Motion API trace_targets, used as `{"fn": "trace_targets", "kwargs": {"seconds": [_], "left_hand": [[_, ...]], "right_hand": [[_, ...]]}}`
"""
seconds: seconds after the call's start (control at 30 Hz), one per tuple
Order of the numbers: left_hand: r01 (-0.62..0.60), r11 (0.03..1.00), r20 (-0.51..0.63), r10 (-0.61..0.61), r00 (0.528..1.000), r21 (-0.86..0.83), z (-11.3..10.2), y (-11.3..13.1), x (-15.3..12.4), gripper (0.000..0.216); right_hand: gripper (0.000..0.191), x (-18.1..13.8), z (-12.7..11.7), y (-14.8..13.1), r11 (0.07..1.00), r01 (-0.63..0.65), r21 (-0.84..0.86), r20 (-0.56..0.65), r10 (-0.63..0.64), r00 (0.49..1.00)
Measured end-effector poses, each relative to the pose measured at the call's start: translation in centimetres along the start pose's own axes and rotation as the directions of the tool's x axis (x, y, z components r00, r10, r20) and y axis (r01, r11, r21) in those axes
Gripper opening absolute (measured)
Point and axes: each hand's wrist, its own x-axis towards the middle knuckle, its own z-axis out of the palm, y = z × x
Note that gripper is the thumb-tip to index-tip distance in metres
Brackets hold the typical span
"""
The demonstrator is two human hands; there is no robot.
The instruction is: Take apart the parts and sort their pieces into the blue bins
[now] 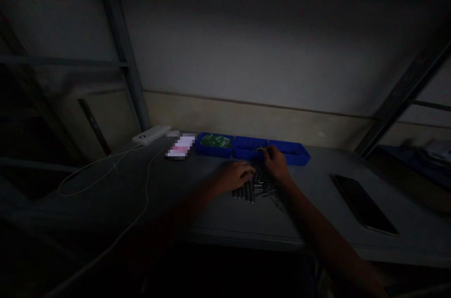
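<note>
The scene is very dark. My left hand [235, 175] rests palm down on a pile of small grey metal cylinders [251, 190] on the table, fingers curled over them. My right hand [276, 163] is just right of it, at the near edge of the middle blue tray [246, 152], its fingers pinched on a thin metal part that I cannot name. Three blue trays stand in a row behind the pile; the left one [200, 145] holds green pieces, the right one [298, 153] looks dark inside.
A white power bank [151, 134] with a white cable [105, 163] lies at the back left, beside a blurred pink and white item [181, 146]. A dark phone [362, 203] lies to the right. A wall and metal frame posts stand behind the table.
</note>
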Motion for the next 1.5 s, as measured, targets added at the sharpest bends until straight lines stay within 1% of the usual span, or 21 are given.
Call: {"fn": "trace_targets", "kwargs": {"seconds": [0.07,0.13,0.23,0.37,0.5,0.63,0.7,0.77,0.87,0.97,1.03,1.13,1.2,1.27,1.37,1.5], "left_hand": [[-0.034,0.998,0.040,0.033,0.999,0.046,-0.3,0.4,-0.1,0.028],[-0.046,0.996,0.067,0.041,0.997,0.075,-0.5,0.6,-0.2,0.032],[-0.044,0.993,0.089,0.035,0.995,0.110,-0.8,0.7,-0.4,0.034],[-0.028,0.984,0.113,0.008,0.994,0.174,-1.2,0.7,-0.5,0.030],[-0.034,0.990,0.093,0.022,0.995,0.139,-1.4,1.0,-0.6,0.029],[-0.074,0.993,0.121,0.062,0.991,0.092,-1.1,1.5,-0.6,0.029],[-0.039,0.991,0.103,0.026,0.994,0.130,-0.9,1.6,-0.6,0.030],[0.036,0.981,0.058,-0.048,0.997,0.190,-0.7,1.3,-0.6,0.030],[0.152,0.957,0.009,-0.159,0.987,0.245,-0.7,0.4,-0.5,0.023],[0.218,0.948,0.022,-0.229,0.973,0.232,-1.0,-0.6,-0.3,0.019],[0.210,0.955,0.067,-0.229,0.971,0.211,-1.5,-1.1,-0.2,0.020],[0.132,0.974,0.166,-0.163,0.972,0.185,-2.3,-1.6,-0.1,0.026],[0.104,0.981,0.195,-0.136,0.971,0.167,-2.7,-1.9,-0.3,0.022],[0.104,0.982,0.182,-0.133,0.974,0.158,-2.8,-2.2,-0.6,0.018],[0.111,0.981,0.128,-0.132,0.983,0.157,-2.5,-2.5,-0.8,0.014],[0.145,0.983,-0.009,-0.145,0.989,0.110,-2.2,-2.6,-0.6,0.011]], "right_hand": [[0.028,0.2,-0.1,0.6,0.998,-0.038,-0.053,-0.046,0.036,0.998],[0.028,0.4,-0.1,1.0,0.994,-0.062,-0.094,-0.065,0.056,0.996],[0.027,0.4,0.1,1.3,0.991,-0.067,-0.119,-0.056,0.061,0.997],[0.025,0.2,0.3,1.1,0.992,-0.050,-0.116,-0.030,0.047,0.998],[0.025,0.1,0.4,0.9,0.995,-0.027,-0.097,-0.015,0.026,1.000],[0.026,0.0,0.4,0.7,0.998,0.001,-0.066,0.013,0.000,1.000],[0.025,-0.1,0.4,0.3,0.998,0.027,-0.048,0.035,-0.025,0.999],[0.024,-0.4,0.4,-0.2,0.998,0.063,-0.020,0.069,-0.061,0.996],[0.024,-0.8,0.3,-1.1,0.994,0.111,0.020,0.140,-0.113,0.984],[0.024,-1.3,0.4,-1.9,0.985,0.169,0.038,0.222,-0.173,0.960],[0.022,-1.5,0.5,-2.2,0.975,0.216,0.049,0.274,-0.221,0.936],[0.020,-1.8,0.7,-2.5,0.963,0.262,0.060,0.338,-0.267,0.902],[0.020,-1.9,0.8,-2.6,0.960,0.273,0.067,0.366,-0.278,0.888],[0.020,-1.9,0.8,-2.7,0.958,0.278,0.075,0.377,-0.285,0.881],[0.020,-2.0,0.7,-2.7,0.959,0.276,0.072,0.379,-0.282,0.881],[0.020,-2.0,0.6,-2.8,0.959,0.271,0.076,0.392,-0.279,0.877]]}}
